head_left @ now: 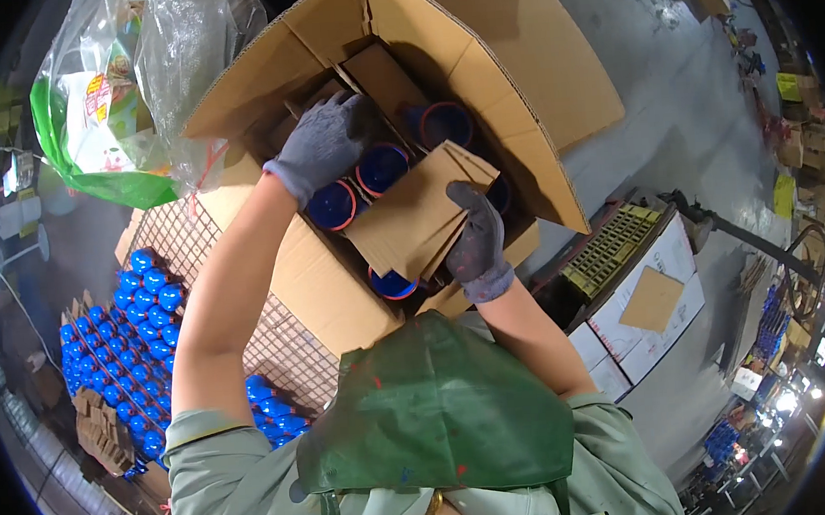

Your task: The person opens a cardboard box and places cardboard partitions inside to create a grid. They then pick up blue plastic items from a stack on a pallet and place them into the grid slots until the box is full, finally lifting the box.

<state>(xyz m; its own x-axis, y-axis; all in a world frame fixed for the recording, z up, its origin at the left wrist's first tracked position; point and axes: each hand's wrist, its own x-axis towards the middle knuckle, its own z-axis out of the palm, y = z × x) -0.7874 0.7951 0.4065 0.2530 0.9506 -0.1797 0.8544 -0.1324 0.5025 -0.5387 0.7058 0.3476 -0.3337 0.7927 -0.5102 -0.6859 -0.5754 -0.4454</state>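
Observation:
A large open cardboard box stands in front of me with its flaps up. Inside are several dark blue, round, cup-like pieces with orange rims, among them one blue piece in the middle and another on the far right. My right hand, in a dark grey glove, grips a small stack of flat cardboard sheets lying over some of the pieces. My left hand, gloved in grey, reaches into the far left of the box beside cardboard dividers. Its fingertips are hidden.
Many shiny blue round pieces are stacked at the left, beside a wire mesh surface and folded cardboard strips. A clear and green plastic bag hangs at the far left. A yellow-green crate and white carton stand right.

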